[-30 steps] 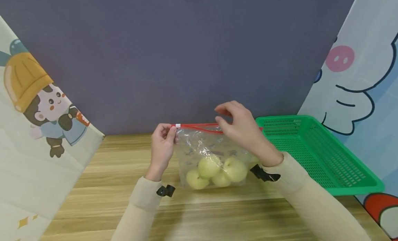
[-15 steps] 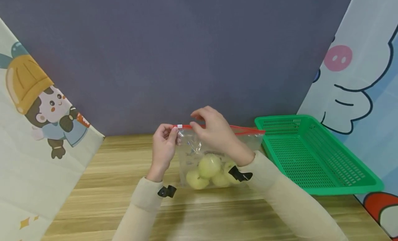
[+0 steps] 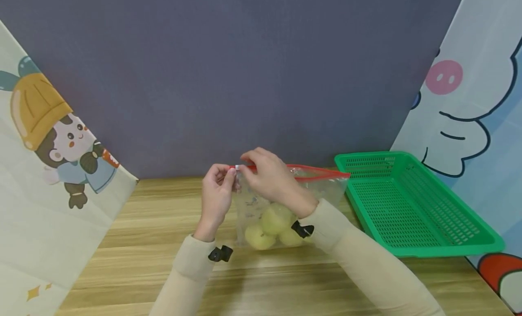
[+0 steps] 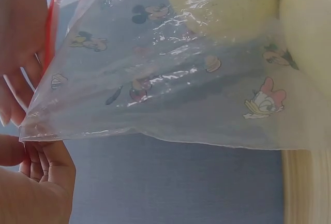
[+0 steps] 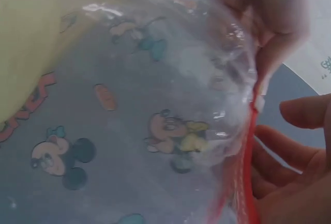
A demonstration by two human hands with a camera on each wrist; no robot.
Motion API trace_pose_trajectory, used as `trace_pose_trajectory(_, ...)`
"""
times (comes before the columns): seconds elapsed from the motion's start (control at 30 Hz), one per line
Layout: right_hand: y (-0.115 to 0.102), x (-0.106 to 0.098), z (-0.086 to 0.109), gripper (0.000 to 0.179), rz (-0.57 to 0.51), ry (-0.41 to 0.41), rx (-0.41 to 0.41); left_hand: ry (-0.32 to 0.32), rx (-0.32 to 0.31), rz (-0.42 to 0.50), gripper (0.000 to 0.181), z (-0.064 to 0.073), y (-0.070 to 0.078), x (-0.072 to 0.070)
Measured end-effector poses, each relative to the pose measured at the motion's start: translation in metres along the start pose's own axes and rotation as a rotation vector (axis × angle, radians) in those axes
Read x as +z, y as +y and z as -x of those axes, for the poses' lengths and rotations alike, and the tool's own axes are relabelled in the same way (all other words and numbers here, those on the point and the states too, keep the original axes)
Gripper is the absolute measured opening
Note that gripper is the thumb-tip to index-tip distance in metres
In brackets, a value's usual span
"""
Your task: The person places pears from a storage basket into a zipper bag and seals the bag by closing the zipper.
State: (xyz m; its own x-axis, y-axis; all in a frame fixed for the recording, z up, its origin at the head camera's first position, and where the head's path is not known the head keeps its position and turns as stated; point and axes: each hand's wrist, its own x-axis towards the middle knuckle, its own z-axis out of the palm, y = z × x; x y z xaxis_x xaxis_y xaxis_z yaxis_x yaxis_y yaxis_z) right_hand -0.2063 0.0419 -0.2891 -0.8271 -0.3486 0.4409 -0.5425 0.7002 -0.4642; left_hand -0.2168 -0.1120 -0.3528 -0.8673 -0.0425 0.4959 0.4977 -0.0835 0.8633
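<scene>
A clear slider zip bag (image 3: 328, 185) with a red zip and printed cartoon figures stands upright on the table. Several round, speckled yellow-green fruits (image 3: 258, 237) lie at its bottom. My left hand (image 3: 216, 193) pinches the bag's top left corner between thumb and fingers. Close to that corner sits the white slider (image 5: 260, 103). My right hand (image 3: 269, 178) is right beside the slider, partly in front of the bag. In the right wrist view its thumb (image 5: 305, 112) stands apart from the slider, with the fingers behind the red zip. Right of the hand the zip edges gape.
A green perforated plastic basket (image 3: 428, 250) stands to the right of the bag. The wood-grain table (image 3: 163, 257) ends against a dark grey panel (image 3: 261, 80) at the back. Cartoon-printed panels (image 3: 469, 148) flank both sides.
My right hand has moved left along the bag's top, from its right half to the slider. My left hand keeps its pinch on the corner, nearly in place.
</scene>
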Motion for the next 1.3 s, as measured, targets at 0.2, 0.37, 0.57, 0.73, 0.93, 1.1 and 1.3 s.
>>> trace_pose_trajectory(0.2,0.006,0.006,-0.003,0.029,0.009,-0.035,-0.038,0.004,0.008,-0.012,0.007,0.002,0.001,0.0)
trace_pose_trajectory(0.37,0.011,0.011,-0.007,0.026,0.002,-0.041,-0.066,-0.007,0.007,-0.017,0.007,0.003,0.001,0.0)
trace_pose_trajectory(0.57,0.015,0.013,-0.009,0.025,0.018,-0.065,-0.094,-0.018,0.013,-0.02,0.008,0.004,0.0,-0.001)
trace_pose_trajectory(0.73,0.016,0.014,-0.009,0.022,0.035,-0.066,-0.109,-0.015,0.016,-0.013,0.009,0.004,-0.002,0.0)
trace_pose_trajectory(0.93,0.018,0.015,-0.009,0.02,0.045,-0.056,-0.127,-0.013,0.022,-0.008,0.007,0.006,-0.004,0.001)
trace_pose_trajectory(1.1,0.02,0.016,-0.009,0.019,0.055,-0.036,-0.154,-0.013,0.029,-0.003,0.008,0.006,-0.005,0.003)
trace_pose_trajectory(1.3,0.023,0.015,-0.008,0.019,0.073,-0.041,-0.165,-0.003,0.024,-0.013,0.007,0.007,-0.007,0.005)
